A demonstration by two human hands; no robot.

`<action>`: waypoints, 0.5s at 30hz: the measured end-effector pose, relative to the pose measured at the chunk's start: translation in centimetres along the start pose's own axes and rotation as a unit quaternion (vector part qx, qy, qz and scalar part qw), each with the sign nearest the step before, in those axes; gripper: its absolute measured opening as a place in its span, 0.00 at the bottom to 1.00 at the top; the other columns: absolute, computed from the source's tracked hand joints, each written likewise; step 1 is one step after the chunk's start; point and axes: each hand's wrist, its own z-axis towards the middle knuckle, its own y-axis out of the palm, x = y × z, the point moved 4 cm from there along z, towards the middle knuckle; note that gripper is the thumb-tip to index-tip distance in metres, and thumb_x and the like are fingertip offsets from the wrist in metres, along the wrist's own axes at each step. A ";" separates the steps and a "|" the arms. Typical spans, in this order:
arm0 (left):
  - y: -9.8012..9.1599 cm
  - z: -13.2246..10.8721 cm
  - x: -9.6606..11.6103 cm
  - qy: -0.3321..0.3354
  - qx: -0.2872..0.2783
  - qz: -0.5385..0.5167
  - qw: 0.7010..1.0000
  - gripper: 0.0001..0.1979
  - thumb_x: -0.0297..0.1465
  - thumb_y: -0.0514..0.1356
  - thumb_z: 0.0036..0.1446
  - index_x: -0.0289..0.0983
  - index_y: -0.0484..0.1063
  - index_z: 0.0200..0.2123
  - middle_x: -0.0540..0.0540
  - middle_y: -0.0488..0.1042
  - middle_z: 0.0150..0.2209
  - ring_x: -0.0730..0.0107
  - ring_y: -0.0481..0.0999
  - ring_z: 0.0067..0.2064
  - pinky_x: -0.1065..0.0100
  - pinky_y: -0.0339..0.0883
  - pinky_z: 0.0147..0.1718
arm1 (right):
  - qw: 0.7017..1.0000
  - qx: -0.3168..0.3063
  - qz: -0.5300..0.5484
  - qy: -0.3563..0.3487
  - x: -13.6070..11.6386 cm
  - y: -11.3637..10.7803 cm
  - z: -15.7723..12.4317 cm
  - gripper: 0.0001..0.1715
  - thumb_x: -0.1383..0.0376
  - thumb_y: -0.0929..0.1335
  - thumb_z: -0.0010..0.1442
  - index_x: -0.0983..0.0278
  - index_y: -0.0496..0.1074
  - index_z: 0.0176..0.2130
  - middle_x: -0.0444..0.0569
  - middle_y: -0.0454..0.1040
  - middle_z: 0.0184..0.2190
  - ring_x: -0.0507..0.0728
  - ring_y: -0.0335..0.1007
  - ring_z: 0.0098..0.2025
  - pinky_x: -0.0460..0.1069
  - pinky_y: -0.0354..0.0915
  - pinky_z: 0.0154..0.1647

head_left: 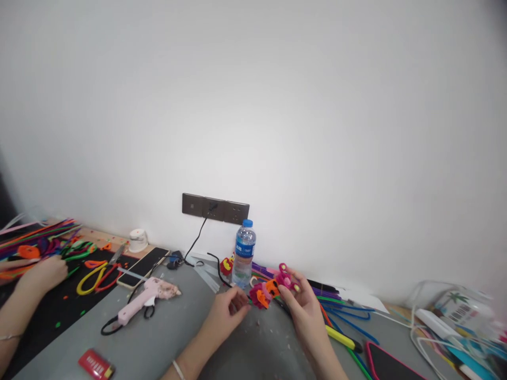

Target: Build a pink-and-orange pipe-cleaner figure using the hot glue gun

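A small fuzzy figure in magenta and orange [263, 296] is held up over the grey table near the middle. My right hand [303, 306] pinches its magenta upper end between thumb and fingers. Just left of the figure is my left hand [228, 311], its fingers curled with the fingertips together; what they hold, if anything, is too small to make out. Behind the hands stands a water bottle [243, 256] with a blue cap, and a red and yellow fuzzy piece [227, 265] lies beside it.
A pink glue gun [146, 301], scissors [101, 274], a phone [144, 266] and a red lighter [96, 364] lie left. Another person's hand [49, 272] works at far left. Pipe cleaners [352, 316], a yellow cutter [343, 338] and a pink-edged phone [390, 364] lie right.
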 end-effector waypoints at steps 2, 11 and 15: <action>0.4 0.0 -0.3 0.007 -0.022 0.007 1.000 0.07 0.33 0.60 0.53 0.35 0.74 0.34 0.47 0.75 0.25 0.69 0.69 0.25 0.72 0.57 0.24 | 0.999 -0.043 -0.026 -0.019 -1.6 1.6 0.1 0.21 0.58 0.76 0.48 0.60 0.73 0.42 0.51 0.77 0.39 0.61 0.73 0.41 0.52 0.69 0.40; 0.8 0.2 -0.3 0.005 -0.036 0.024 0.999 0.05 0.27 0.58 0.51 0.35 0.71 0.33 0.50 0.74 0.23 0.70 0.69 0.25 0.73 0.56 0.24 | 0.894 -0.210 -0.338 -0.205 -3.1 15.2 4.4 0.15 0.74 0.66 0.54 0.63 0.68 0.42 0.50 0.72 0.41 0.57 0.69 0.44 0.51 0.64 0.47; 0.9 0.3 -0.6 0.023 -0.050 0.048 0.997 0.08 0.23 0.55 0.50 0.35 0.71 0.34 0.50 0.74 0.24 0.69 0.70 0.25 0.73 0.57 0.24 | 0.842 -0.206 -0.471 -0.165 0.1 18.9 7.3 0.14 0.76 0.65 0.53 0.64 0.67 0.40 0.51 0.72 0.40 0.56 0.70 0.42 0.49 0.64 0.44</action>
